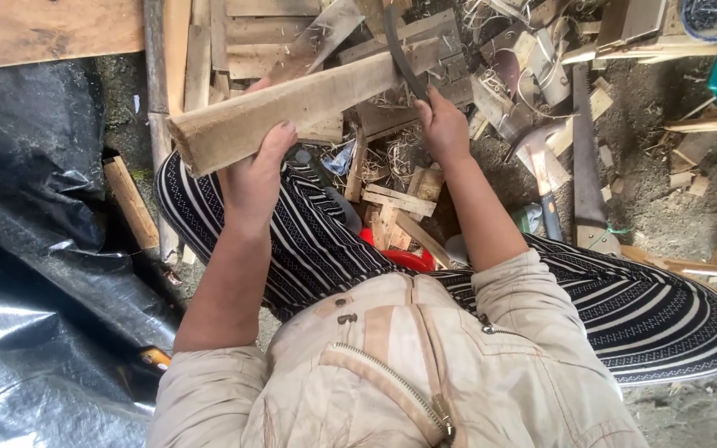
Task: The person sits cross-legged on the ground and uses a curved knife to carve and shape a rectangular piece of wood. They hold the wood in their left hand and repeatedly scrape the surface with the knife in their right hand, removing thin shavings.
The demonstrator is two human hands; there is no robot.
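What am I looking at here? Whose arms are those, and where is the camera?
The camera sits on a person's head and looks down, so you see that person's own arms and lap. The left hand grips a wooden plank. The right hand holds a dark curved blade against the plank. Below, on the ground, lie wood scraps, shavings, a hatchet and a saw. Black plastic sheet covers the left side.

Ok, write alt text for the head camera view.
Seen from above, a seated person's left hand grips a pale wooden plank while the right hand holds a curved dark blade against it. Wood offcuts and shavings litter the ground; black plastic sheeting lies to the left.
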